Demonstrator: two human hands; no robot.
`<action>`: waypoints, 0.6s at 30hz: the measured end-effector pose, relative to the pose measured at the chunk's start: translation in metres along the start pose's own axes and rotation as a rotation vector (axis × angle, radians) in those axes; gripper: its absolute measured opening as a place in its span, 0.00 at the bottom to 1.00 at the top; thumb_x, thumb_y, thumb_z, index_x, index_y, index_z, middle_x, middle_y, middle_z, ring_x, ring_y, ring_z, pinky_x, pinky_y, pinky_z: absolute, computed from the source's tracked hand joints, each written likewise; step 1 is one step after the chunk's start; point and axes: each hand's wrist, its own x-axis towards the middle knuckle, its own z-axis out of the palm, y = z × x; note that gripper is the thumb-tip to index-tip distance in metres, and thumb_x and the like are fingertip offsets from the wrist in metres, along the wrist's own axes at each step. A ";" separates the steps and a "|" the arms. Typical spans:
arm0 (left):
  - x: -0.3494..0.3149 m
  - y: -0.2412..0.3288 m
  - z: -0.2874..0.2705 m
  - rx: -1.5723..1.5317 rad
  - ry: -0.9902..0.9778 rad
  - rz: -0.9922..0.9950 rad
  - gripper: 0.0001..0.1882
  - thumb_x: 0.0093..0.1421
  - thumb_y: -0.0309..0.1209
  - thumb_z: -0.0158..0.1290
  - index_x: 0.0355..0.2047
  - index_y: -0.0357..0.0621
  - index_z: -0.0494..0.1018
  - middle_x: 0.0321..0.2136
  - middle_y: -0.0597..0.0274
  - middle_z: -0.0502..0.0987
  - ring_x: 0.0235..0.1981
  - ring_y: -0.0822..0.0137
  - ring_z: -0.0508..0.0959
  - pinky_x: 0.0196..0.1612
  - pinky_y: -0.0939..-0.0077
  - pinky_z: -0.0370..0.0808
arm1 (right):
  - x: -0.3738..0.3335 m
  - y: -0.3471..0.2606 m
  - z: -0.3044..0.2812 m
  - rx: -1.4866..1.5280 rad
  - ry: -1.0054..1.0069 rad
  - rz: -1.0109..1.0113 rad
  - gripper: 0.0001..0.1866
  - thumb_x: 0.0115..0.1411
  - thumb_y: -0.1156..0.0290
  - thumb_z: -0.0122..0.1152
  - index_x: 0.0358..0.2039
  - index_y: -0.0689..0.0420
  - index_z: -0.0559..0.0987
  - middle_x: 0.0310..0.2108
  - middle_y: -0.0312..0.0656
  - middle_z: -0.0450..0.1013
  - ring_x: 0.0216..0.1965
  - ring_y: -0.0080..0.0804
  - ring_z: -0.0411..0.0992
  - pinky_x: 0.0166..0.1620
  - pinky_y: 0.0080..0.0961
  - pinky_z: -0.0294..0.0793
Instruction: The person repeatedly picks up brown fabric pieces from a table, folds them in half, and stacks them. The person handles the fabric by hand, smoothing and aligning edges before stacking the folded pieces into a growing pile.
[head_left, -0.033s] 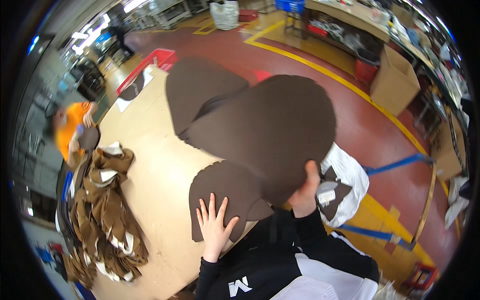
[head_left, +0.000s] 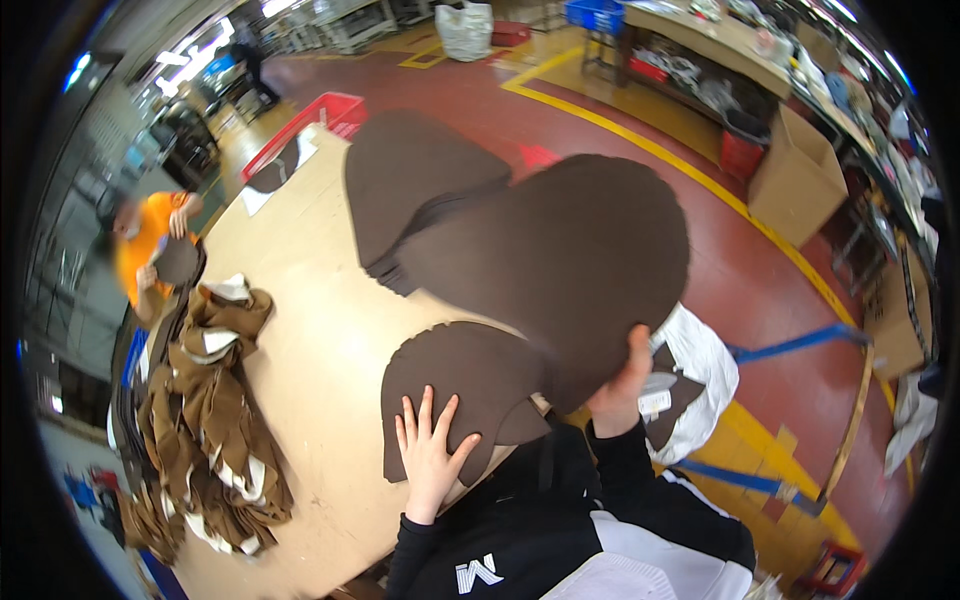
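My left hand point(head_left: 436, 452) lies flat with fingers spread on a dark brown cut fabric piece point(head_left: 450, 365) with a rounded top, at the near edge of the table. A smaller brown piece shows beside it on the right. My right hand point(head_left: 622, 385) grips the near right edge of a large brown fabric panel point(head_left: 570, 250), thumb toward me and the other fingers hidden behind it. That panel is lifted, its far left end over a stack of similar brown panels point(head_left: 415, 180) at the table's far edge.
Tan table point(head_left: 320, 400) with a heap of brown and white fabric point(head_left: 215, 410) on its left. A co-worker in orange point(head_left: 150, 245) holds a dark piece there. Right of me stands a blue-framed stand point(head_left: 800, 340) with a white bag point(head_left: 705, 370). A red crate point(head_left: 335, 112) sits beyond the table.
The view has shifted slightly. My right hand and the held panel have moved a little to the right. My left hand stays flat on the rounded piece.
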 end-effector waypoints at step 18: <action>-0.007 -0.007 0.002 -0.051 0.122 -0.019 0.36 0.56 0.57 0.62 0.62 0.61 0.73 0.70 0.63 0.62 0.70 0.45 0.59 0.70 0.45 0.56 | 0.150 -0.043 0.014 -0.239 -0.073 0.318 0.30 0.67 0.52 0.59 0.62 0.60 0.71 0.58 0.45 0.73 0.57 0.41 0.72 0.63 0.40 0.70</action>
